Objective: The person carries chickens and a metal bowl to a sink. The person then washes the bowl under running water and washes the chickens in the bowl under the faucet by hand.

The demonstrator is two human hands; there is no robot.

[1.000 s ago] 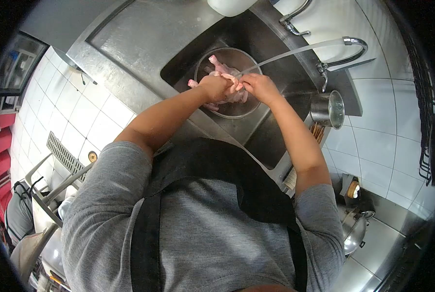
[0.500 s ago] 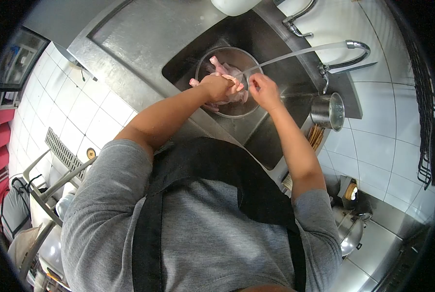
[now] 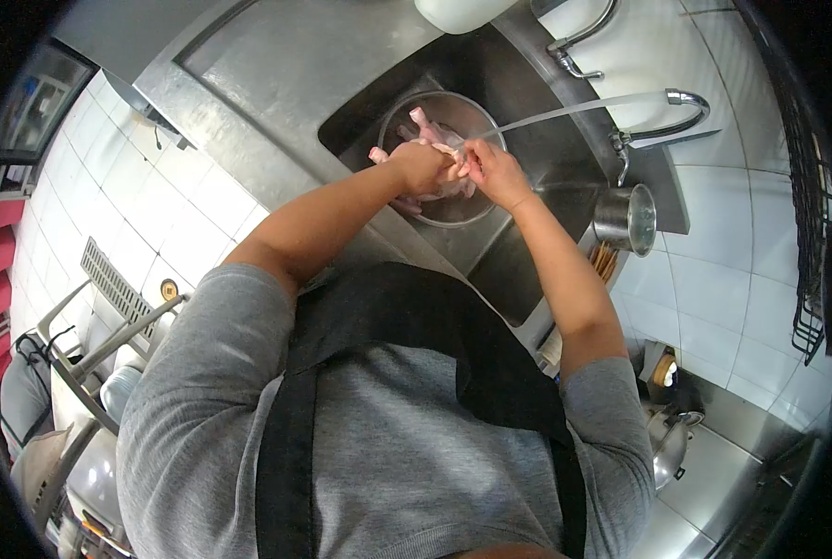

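Raw poultry [image 3: 433,133] | in bowl [image 3: 475,114] | left hand [image 3: 422,169] gripping | right hand [image 3: 498,177] pinching

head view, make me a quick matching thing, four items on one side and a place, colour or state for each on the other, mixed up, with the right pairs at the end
Column one
1. raw meat
2. apron
3. hose
4. pot

Column two
A. metal, at the edge of the sink
B. fitted to the curved tap
C. pale pink, in a round bowl
D. black, worn over a grey shirt

Right pairs: 1-C, 2-D, 3-B, 4-A
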